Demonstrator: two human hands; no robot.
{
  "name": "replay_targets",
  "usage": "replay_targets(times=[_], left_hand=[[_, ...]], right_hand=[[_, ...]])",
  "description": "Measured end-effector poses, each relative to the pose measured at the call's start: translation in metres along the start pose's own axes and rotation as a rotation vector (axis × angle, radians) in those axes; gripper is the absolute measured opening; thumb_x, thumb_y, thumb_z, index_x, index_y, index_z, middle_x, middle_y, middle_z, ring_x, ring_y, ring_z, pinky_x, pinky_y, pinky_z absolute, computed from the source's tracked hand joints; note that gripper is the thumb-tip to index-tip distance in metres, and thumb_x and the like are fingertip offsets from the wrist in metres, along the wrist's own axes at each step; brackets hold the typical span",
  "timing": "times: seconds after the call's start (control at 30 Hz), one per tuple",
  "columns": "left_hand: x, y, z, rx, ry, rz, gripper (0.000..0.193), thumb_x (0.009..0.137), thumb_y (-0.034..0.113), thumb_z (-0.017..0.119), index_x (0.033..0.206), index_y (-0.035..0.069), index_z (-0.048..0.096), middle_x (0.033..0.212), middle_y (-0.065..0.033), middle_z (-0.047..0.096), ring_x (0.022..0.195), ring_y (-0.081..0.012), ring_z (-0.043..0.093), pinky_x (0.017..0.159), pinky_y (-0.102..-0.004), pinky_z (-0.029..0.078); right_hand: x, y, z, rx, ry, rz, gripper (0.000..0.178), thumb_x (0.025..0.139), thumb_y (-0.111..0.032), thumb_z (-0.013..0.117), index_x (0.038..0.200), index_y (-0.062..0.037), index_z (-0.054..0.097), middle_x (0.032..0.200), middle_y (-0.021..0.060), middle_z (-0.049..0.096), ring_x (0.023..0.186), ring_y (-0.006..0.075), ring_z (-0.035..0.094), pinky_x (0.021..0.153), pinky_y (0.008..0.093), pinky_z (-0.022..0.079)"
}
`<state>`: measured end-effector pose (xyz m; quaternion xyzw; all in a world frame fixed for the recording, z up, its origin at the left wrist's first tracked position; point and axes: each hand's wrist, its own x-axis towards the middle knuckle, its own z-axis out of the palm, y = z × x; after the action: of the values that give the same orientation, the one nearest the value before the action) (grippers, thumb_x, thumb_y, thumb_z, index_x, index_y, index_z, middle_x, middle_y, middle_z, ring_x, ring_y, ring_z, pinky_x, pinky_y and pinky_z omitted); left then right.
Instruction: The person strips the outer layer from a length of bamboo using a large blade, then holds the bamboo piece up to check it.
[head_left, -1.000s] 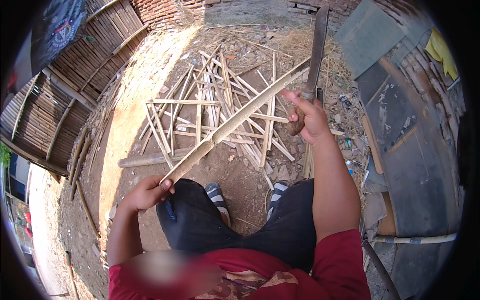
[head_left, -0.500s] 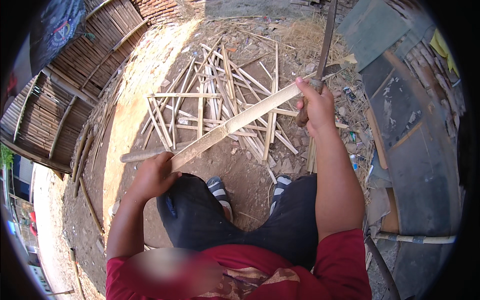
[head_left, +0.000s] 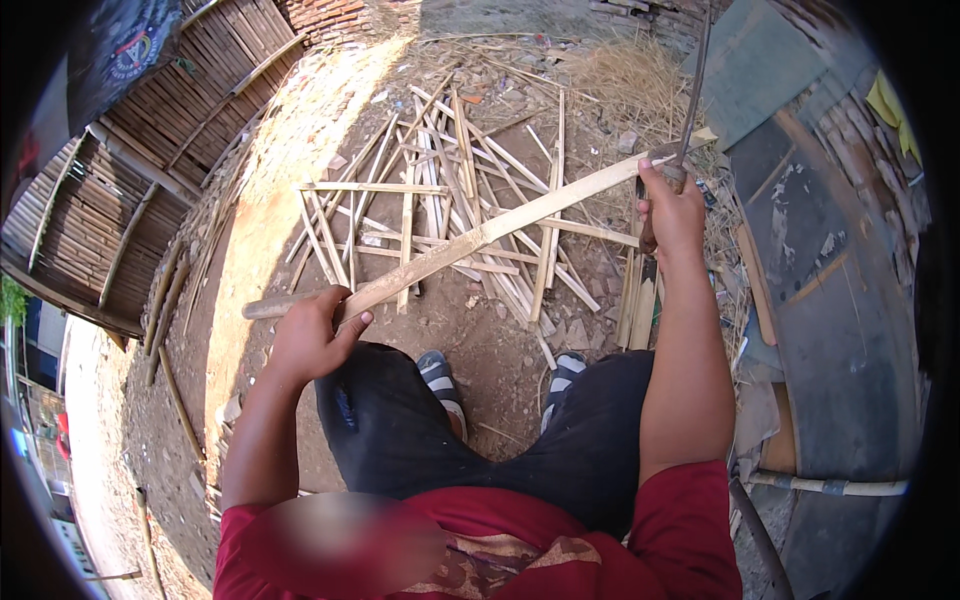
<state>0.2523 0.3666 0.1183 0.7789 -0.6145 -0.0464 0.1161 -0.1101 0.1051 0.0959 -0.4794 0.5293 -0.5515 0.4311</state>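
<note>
A long, pale split-bamboo slat (head_left: 540,208) slants across in front of me, its right end higher. My left hand (head_left: 312,338) is closed around its lower left end. Near the other end, my right hand (head_left: 676,218) is wrapped around the wooden handle of a machete (head_left: 698,88), with its thumb against the slat. The machete's dark blade points up and away from me, apart from most of the slat. Behind the slat lies a loose pile of split bamboo strips (head_left: 428,190) on the ground.
A round wooden pole (head_left: 270,307) lies by my left hand. Dark boards (head_left: 815,290) lean along the right side. Woven bamboo panels (head_left: 150,130) stand at the left, dry straw (head_left: 625,75) at the back. My sandalled feet (head_left: 440,378) are below the slat.
The slat has shifted to the right, with its right end farther out. My right hand and the machete have moved right, and the blade shows narrower. My left hand has moved slightly right.
</note>
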Motion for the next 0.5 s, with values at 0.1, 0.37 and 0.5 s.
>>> replay_targets(times=[0.1, 0.37, 0.5], left_hand=[[0.016, 0.003, 0.009, -0.069, -0.1, -0.024, 0.047, 0.085, 0.047, 0.076, 0.089, 0.001, 0.065, 0.069, -0.0176, 0.063, 0.068, -0.039, 0.066, 0.064, -0.0476, 0.05], [0.081, 0.024, 0.043, -0.123, 0.052, -0.028, 0.049, 0.083, 0.046, 0.079, 0.08, 0.0, 0.064, 0.07, -0.021, 0.064, 0.069, -0.041, 0.065, 0.064, -0.0487, 0.049], [0.086, 0.022, 0.063, -0.138, 0.091, -0.043, 0.047, 0.086, 0.045, 0.076, 0.081, 0.0, 0.064, 0.072, -0.022, 0.065, 0.072, -0.0424, 0.066, 0.068, -0.0509, 0.05]], right_hand=[[0.009, -0.005, -0.012, -0.254, 0.002, -0.127, 0.04, 0.089, -0.036, 0.079, 0.105, -0.0012, 0.068, 0.086, 0.0089, 0.069, 0.071, 0.0165, 0.065, 0.065, 0.0322, 0.052], [-0.05, -0.017, 0.037, -0.835, -0.593, -0.455, 0.045, 0.084, -0.038, 0.077, 0.118, -0.0086, 0.07, 0.094, 0.0228, 0.072, 0.091, 0.0426, 0.07, 0.081, 0.0503, 0.055], [-0.061, -0.002, 0.056, -1.007, -0.757, -0.475, 0.04, 0.083, -0.036, 0.079, 0.113, -0.01, 0.071, 0.092, 0.0215, 0.072, 0.091, 0.0423, 0.07, 0.079, 0.0503, 0.055]])
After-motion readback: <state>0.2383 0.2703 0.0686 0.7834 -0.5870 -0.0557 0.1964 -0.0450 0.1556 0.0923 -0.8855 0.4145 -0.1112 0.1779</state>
